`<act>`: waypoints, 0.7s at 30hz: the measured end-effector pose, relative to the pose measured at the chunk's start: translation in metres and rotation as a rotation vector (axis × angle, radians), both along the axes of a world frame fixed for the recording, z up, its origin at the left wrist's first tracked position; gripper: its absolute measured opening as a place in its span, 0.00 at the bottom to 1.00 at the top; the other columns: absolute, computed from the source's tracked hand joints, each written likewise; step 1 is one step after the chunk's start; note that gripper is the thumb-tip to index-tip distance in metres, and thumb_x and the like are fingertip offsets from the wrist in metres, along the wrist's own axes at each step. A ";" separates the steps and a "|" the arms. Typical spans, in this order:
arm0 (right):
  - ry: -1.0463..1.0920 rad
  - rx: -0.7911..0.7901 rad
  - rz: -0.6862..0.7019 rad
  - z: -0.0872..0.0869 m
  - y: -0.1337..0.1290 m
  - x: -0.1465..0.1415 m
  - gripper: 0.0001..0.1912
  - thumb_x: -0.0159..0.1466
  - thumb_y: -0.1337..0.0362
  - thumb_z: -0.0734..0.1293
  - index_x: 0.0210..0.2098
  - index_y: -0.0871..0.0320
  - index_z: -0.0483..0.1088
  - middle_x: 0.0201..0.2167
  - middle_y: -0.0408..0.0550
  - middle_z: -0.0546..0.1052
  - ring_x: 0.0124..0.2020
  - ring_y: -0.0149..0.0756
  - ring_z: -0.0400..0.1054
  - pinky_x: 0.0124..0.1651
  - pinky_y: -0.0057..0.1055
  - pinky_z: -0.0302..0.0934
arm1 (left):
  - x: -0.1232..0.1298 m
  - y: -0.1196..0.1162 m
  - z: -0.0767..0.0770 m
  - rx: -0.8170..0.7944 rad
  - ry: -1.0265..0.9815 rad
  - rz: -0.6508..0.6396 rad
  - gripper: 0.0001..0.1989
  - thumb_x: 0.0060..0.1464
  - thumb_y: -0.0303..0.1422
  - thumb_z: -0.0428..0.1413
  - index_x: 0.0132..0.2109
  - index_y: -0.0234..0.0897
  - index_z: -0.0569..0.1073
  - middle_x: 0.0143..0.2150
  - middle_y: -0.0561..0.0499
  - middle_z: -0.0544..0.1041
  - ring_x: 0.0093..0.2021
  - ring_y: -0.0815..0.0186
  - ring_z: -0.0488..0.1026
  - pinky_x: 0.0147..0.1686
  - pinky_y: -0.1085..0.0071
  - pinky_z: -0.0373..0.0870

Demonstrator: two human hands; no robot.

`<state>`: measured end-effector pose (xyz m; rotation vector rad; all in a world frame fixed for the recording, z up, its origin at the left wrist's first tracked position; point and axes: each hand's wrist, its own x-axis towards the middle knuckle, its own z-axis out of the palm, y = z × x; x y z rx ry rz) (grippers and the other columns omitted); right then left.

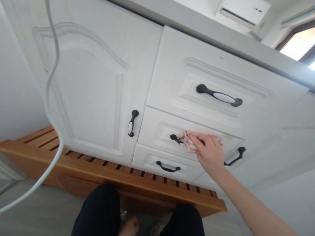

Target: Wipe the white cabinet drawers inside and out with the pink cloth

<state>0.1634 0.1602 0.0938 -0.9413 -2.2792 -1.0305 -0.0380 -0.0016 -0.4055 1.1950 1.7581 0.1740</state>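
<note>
My right hand reaches in from the lower right, its fingers closed on a white cloth with red markings. The cloth lies against the dark handle of the middle drawer and hides much of it. My left hand is not in view. Above is a wide white drawer whose dark handle has a pale oval inset. Below, a lower drawer carries a curved dark handle.
A white cabinet door stands left of the drawers. A white cable hangs across the left side. A slatted wooden bench runs along the cabinet's base, above my dark-clothed knees. An air conditioner hangs at the upper right.
</note>
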 end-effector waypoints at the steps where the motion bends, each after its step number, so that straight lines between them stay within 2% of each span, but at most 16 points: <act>1: 0.004 -0.017 0.013 0.002 -0.001 -0.021 0.22 0.65 0.73 0.63 0.57 0.52 0.71 0.43 0.49 0.76 0.41 0.41 0.62 0.42 0.37 0.56 | 0.000 0.000 0.000 -0.003 -0.002 -0.007 0.10 0.53 0.23 0.50 0.35 0.41 0.72 0.39 0.55 0.80 0.46 0.67 0.75 0.44 0.75 0.64; 3: 0.020 -0.012 0.048 0.003 -0.001 -0.063 0.19 0.68 0.69 0.63 0.57 0.51 0.70 0.44 0.47 0.76 0.40 0.40 0.62 0.40 0.37 0.54 | -0.001 0.001 0.000 -0.006 -0.007 -0.018 0.11 0.54 0.21 0.49 0.35 0.40 0.72 0.40 0.54 0.80 0.45 0.68 0.75 0.42 0.77 0.64; 6: 0.069 0.056 0.153 0.003 0.007 -0.116 0.17 0.71 0.64 0.61 0.58 0.50 0.69 0.44 0.47 0.76 0.41 0.39 0.62 0.41 0.38 0.52 | -0.003 0.001 0.003 0.000 -0.009 -0.009 0.11 0.55 0.22 0.48 0.36 0.40 0.73 0.39 0.53 0.80 0.45 0.67 0.76 0.45 0.75 0.64; 8: 0.141 0.077 0.206 0.001 0.018 -0.145 0.19 0.72 0.64 0.61 0.61 0.47 0.66 0.43 0.47 0.75 0.41 0.39 0.63 0.42 0.38 0.51 | -0.005 0.001 0.004 0.008 -0.016 0.012 0.10 0.55 0.25 0.49 0.36 0.40 0.74 0.39 0.54 0.80 0.44 0.66 0.76 0.47 0.73 0.64; 11: 0.219 0.012 0.192 -0.007 0.035 -0.175 0.24 0.71 0.62 0.61 0.65 0.41 0.60 0.43 0.48 0.72 0.44 0.40 0.64 0.43 0.39 0.50 | -0.005 0.002 0.004 0.015 -0.043 0.045 0.07 0.53 0.28 0.52 0.35 0.42 0.74 0.38 0.55 0.80 0.45 0.64 0.76 0.48 0.71 0.64; 13: 0.214 -0.017 0.190 -0.019 0.041 -0.187 0.25 0.71 0.61 0.61 0.66 0.40 0.58 0.42 0.48 0.71 0.46 0.41 0.64 0.42 0.39 0.49 | -0.005 0.003 0.004 0.013 -0.059 0.067 0.06 0.52 0.29 0.53 0.34 0.42 0.74 0.37 0.55 0.80 0.45 0.64 0.75 0.48 0.72 0.65; 15: 0.207 0.031 0.238 -0.035 0.041 -0.192 0.24 0.70 0.62 0.61 0.64 0.43 0.61 0.40 0.48 0.72 0.44 0.40 0.63 0.40 0.39 0.48 | -0.005 0.005 0.003 0.006 -0.076 0.084 0.05 0.52 0.29 0.53 0.34 0.41 0.74 0.36 0.55 0.79 0.45 0.64 0.75 0.47 0.72 0.65; 18: 0.191 0.086 0.310 -0.062 0.037 -0.190 0.20 0.68 0.63 0.62 0.59 0.48 0.65 0.37 0.47 0.74 0.38 0.38 0.61 0.37 0.39 0.45 | -0.004 0.006 0.003 0.000 -0.099 0.104 0.05 0.52 0.29 0.53 0.34 0.41 0.73 0.37 0.53 0.79 0.44 0.64 0.75 0.46 0.72 0.65; 21: 0.125 0.046 0.336 -0.084 0.034 -0.181 0.18 0.68 0.61 0.63 0.57 0.51 0.65 0.37 0.47 0.75 0.36 0.36 0.61 0.35 0.39 0.43 | -0.004 0.006 0.004 0.006 -0.107 0.115 0.04 0.52 0.29 0.53 0.33 0.40 0.72 0.36 0.53 0.79 0.45 0.64 0.75 0.47 0.72 0.65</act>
